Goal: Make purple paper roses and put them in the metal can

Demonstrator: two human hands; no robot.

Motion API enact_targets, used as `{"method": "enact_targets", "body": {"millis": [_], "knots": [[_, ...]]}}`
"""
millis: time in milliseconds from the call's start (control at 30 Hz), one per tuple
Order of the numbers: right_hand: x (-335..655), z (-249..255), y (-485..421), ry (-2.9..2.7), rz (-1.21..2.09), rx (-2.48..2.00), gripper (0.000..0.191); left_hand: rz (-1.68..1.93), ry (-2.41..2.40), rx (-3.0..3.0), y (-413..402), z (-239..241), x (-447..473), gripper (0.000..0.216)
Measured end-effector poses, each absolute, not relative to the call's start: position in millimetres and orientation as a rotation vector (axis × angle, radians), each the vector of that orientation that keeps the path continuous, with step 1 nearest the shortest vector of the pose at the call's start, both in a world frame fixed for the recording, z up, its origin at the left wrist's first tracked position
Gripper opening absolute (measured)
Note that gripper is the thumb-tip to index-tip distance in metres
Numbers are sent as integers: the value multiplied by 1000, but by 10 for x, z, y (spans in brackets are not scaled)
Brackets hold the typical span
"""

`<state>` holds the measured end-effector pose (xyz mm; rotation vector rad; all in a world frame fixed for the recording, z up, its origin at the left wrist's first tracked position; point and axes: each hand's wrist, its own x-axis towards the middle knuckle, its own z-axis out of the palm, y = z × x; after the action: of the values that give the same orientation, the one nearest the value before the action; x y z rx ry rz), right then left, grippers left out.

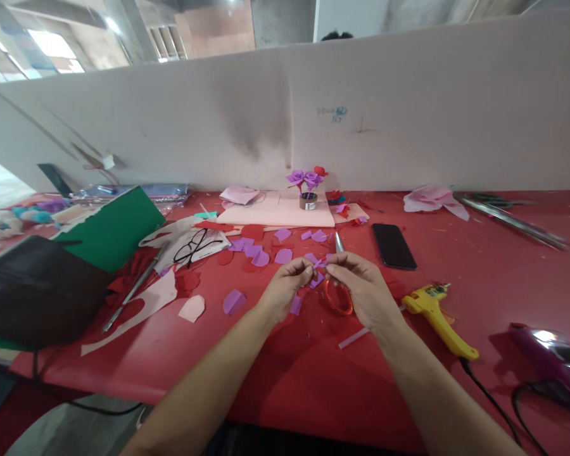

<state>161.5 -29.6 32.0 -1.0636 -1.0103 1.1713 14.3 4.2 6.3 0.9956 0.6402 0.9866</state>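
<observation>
My left hand (287,288) and my right hand (361,288) meet over the red table (313,380), both pinching a small purple paper piece (319,263) between the fingertips. My right hand also holds scissors (338,288) with orange handles; the blades point away from me. Several purple cut petals (261,253) lie just beyond my hands. Farther back, purple and red paper flowers (306,180) stand in a small pot (308,201) on a pink sheet (275,216).
A black phone (393,246) lies right of the petals. A yellow glue gun (437,316) and a purple tool (551,364) sit at the right. Glasses (197,246), green paper (111,231), a black bag (33,288) and pink offcuts (142,307) are on the left. A white partition (408,114) closes the back.
</observation>
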Motion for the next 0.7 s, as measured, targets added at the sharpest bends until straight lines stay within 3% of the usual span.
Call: {"method": "enact_targets", "body": {"millis": [300,533,700], "knots": [[1623,320,-263,-1012,1168,-1122,11,1066,721,952,63,74,165,22],[1906,201,-171,-1738,483,-1734,8,1132,789,774,105,22,153,20],[1948,129,-132,-1850,349,-1786,12,1118,736,621,131,55,125,24]]}}
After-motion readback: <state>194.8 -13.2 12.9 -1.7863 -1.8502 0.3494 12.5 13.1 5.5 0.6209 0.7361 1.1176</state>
